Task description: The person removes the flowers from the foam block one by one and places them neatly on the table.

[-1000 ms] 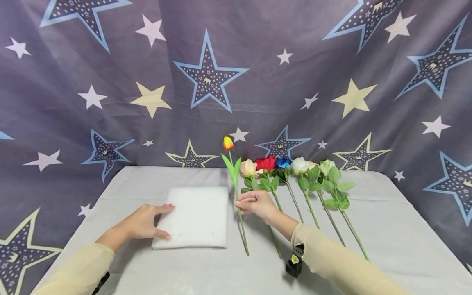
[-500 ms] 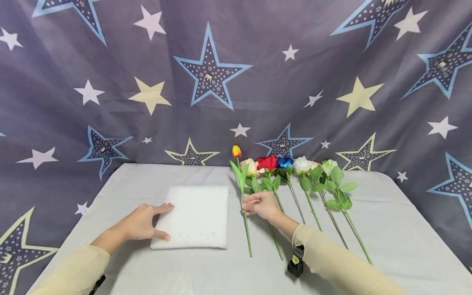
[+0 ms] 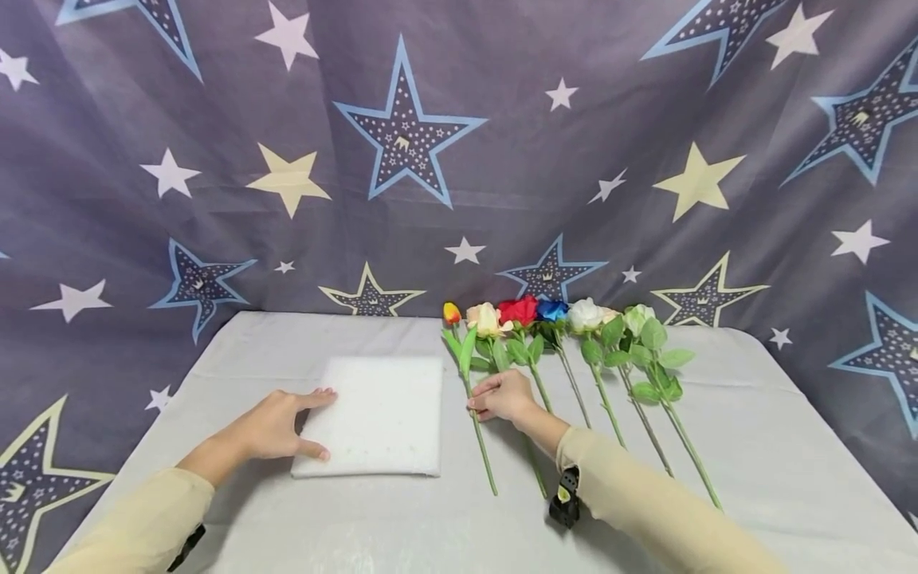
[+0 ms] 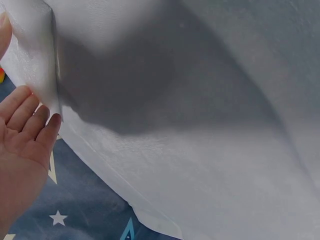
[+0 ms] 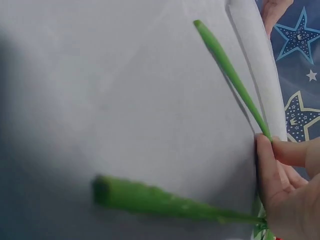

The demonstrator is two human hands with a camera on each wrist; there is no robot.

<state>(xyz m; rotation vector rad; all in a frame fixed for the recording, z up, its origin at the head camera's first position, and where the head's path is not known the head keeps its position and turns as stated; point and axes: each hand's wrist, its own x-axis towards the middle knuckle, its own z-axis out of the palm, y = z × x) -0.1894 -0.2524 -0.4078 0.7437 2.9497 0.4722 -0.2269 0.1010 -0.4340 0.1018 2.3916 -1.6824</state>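
Note:
An orange-yellow artificial tulip (image 3: 451, 312) lies along the right side of a flat white foam block (image 3: 383, 414). My right hand (image 3: 505, 395) pinches its green stem between thumb and fingers; the right wrist view also shows the stem (image 5: 230, 70) running out from the fingertips. My left hand (image 3: 276, 425) rests on the left edge of the block, with thumb and fingers spread. The left wrist view shows that hand (image 4: 25, 145) with extended fingers at the edge of the block (image 4: 35, 50).
Right of the tulip lie several artificial roses, among them a peach rose (image 3: 486, 319), a red rose (image 3: 518, 309), a blue rose (image 3: 551, 310) and a white rose (image 3: 586, 314). Their stems point toward the front. A star-patterned curtain (image 3: 502, 175) hangs behind the grey-white tablecloth (image 3: 323, 526).
The tulip has gone down and to the right, its bloom lowering from above the table's back edge to beside the peach rose. My left hand has stayed on the foam block.

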